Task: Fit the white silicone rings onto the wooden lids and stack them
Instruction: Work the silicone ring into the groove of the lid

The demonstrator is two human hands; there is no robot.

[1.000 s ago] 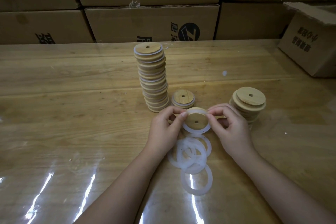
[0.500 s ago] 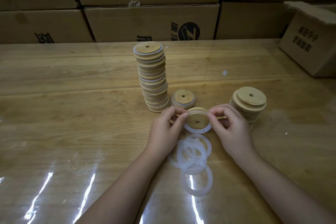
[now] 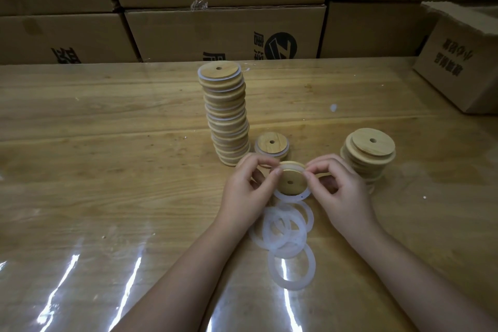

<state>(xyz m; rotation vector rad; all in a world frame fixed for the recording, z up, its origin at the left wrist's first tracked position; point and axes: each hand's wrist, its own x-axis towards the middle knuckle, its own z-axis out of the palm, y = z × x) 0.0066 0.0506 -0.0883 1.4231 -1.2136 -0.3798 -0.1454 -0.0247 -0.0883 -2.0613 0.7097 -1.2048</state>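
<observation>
Wooden table (image 3: 107, 143), cartons behind — left hand (image 3: 249, 191) and right hand (image 3: 342, 191) pinch 1 lid (image 3: 292, 179); its ring (image 3: 292, 197) needs even seating all round.

warehouse packing bench, stacked cartons (image 3: 223, 32)

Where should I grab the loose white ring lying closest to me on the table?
Pinch the near arc of the ring, coming from above on your side, with one fingertip inside the hole. It lies flat and thin, so no edge stands up. Its far arc overlaps the pile of rings, while the near arc lies free.
</observation>
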